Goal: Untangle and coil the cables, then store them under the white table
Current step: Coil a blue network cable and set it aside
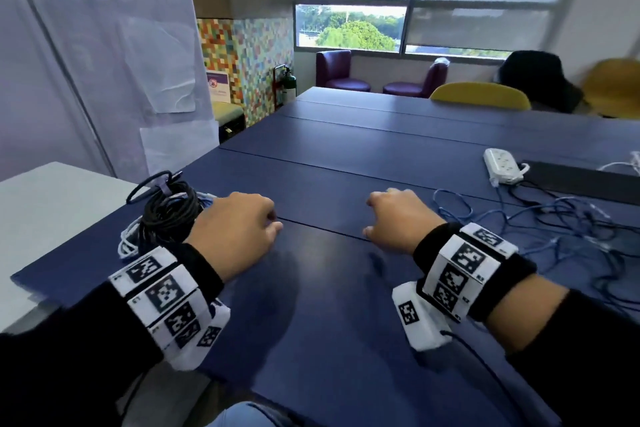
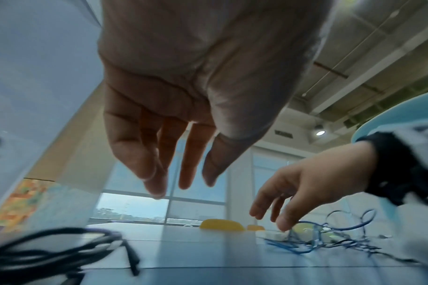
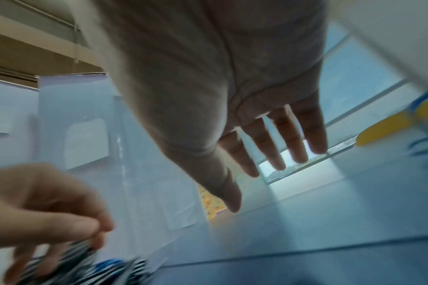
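Observation:
A coiled bundle of black cable (image 1: 165, 212), with white and blue cable under it, lies at the blue table's left edge, just beyond my left hand (image 1: 273, 222). That hand hovers over the table with its fingers hanging relaxed and holds nothing; the left wrist view shows the left hand (image 2: 183, 187) empty above the black cable (image 2: 49, 250). My right hand (image 1: 369, 215) also hovers, loose and empty, and its straight fingers (image 3: 278, 154) show in the right wrist view. A tangle of blue cables (image 1: 554, 222) sprawls to its right.
The white table (image 1: 52, 208) butts against the blue table (image 1: 329, 340) at the left. A white power strip (image 1: 502, 166) and a black mat (image 1: 581, 180) lie at the far right. Yellow chairs (image 1: 481, 95) stand beyond the table.

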The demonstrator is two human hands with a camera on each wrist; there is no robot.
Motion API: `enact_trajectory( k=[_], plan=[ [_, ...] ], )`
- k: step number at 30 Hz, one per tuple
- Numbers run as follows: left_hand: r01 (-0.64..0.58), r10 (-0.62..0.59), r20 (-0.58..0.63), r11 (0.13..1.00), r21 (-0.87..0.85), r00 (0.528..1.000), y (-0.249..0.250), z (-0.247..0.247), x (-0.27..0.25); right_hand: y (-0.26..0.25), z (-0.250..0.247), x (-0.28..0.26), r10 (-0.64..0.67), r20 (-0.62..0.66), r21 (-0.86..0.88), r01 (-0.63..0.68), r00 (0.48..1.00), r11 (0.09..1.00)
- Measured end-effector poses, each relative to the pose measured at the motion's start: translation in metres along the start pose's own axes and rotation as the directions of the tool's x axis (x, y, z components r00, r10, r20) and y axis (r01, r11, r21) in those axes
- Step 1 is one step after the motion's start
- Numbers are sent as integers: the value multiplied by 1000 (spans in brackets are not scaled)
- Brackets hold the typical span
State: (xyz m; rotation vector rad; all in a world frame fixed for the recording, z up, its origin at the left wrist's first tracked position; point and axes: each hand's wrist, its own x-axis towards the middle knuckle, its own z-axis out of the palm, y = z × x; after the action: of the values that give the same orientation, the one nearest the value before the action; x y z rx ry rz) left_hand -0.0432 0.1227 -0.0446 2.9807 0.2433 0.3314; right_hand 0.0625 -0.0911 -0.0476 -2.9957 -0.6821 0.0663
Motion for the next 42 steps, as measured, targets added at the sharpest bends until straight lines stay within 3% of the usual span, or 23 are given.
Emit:
enact_trajectory(
  k=[4, 6, 11, 15, 20, 23, 28, 31, 34, 37, 40, 42],
  plan=[
    [-61, 59, -24, 993, -101, 998, 34, 2, -1, 49, -6, -8, 298, -37, -101, -300, 954, 948],
    [-97, 94, -30, 984, -146, 995, 49, 4, -2, 66, -3, -10, 349, -29, -90, -350, 937, 932],
    [-174, 170, -39, 960, -221, 985, 86, 9, 1, 95, 1, -13, 279, -39, 30, -278, 960, 960],
    [-212, 210, -38, 930, -300, 977, 106, 14, 6, 106, -2, -13, 291, -166, 185, -261, 942, 948],
    [-235, 224, -74, 897, -376, 972, 122, 17, 13, 105, -38, -32, 177, -415, 214, -94, 892, 972],
    [-226, 200, -105, 850, -476, 974, 130, 21, 21, 98, -70, -48, 132, -461, 250, -15, 878, 968],
    [-273, 212, -174, 776, -568, 962, 148, 28, 42, 93, -106, -63, -11, -475, 487, 273, 880, 829],
    [-317, 256, -191, 826, -466, 948, 153, 34, 57, 91, -118, -68, -94, -539, 498, 407, 837, 766],
    [-286, 230, -183, 873, -396, 956, 148, 34, 67, 98, -124, -70, -47, -633, 515, 465, 773, 720],
    [-280, 167, -277, 853, -441, 946, 131, 33, 75, 113, -125, -69, 74, -721, 514, 460, 689, 724],
    [-321, 104, -372, 742, -588, 922, 113, 24, 78, 134, -120, -63, 184, -752, 524, 406, 633, 749],
    [-363, 93, -387, 592, -720, 918, 106, 14, 77, 145, -111, -59, 244, -745, 533, 334, 621, 778]
  ],
)
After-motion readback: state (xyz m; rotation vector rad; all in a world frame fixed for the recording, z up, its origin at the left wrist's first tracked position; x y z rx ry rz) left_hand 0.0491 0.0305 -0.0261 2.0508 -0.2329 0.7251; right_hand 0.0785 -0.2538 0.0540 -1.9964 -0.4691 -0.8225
